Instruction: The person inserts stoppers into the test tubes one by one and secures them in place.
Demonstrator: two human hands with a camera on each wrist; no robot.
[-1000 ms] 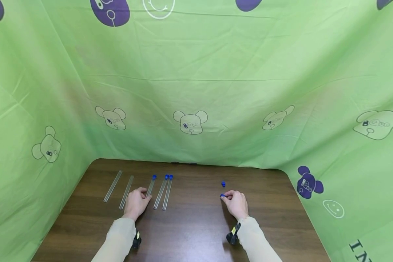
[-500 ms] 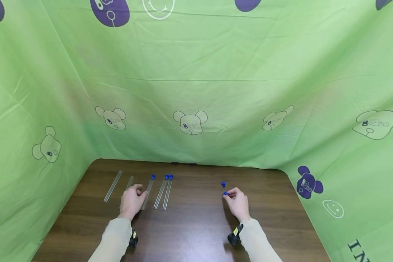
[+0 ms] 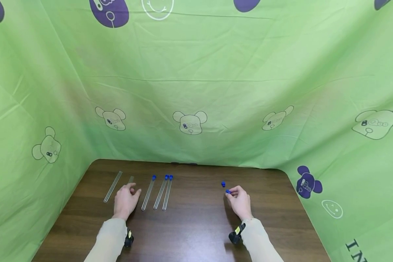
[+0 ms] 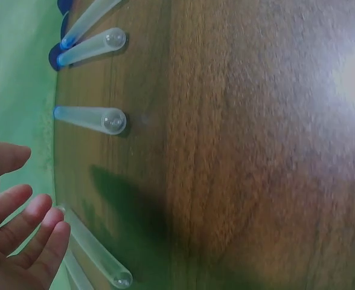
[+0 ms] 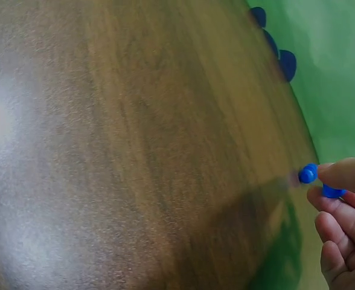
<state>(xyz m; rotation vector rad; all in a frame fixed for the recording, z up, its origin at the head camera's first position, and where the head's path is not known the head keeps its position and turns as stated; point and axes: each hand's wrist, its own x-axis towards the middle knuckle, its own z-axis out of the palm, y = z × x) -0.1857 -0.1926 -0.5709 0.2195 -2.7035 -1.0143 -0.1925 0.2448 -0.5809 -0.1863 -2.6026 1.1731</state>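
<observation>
A green cloth backdrop [image 3: 196,83] printed with cartoon bears hangs behind and around a dark wooden table [image 3: 190,225]. Taking the table's far edge as my landmark, five clear test tubes lie in a row just short of it, on the left half. Three capped tubes [image 3: 160,192] carry blue stoppers at the ends nearest that edge; two uncapped tubes [image 3: 112,186] lie further left. My left hand [image 3: 124,200] rests over the second uncapped tube [image 4: 96,251], fingers relaxed and nearly straight, gripping nothing. My right hand [image 3: 239,201], on the right half, pinches a small blue cap [image 3: 228,191] between thumb and fingertips [image 5: 337,199]. A spare blue cap [image 3: 223,184] sits beyond it, closer to the far edge. I judge the tubes light, smooth, prone to rolling, perhaps breakable; best held mid-length.
</observation>
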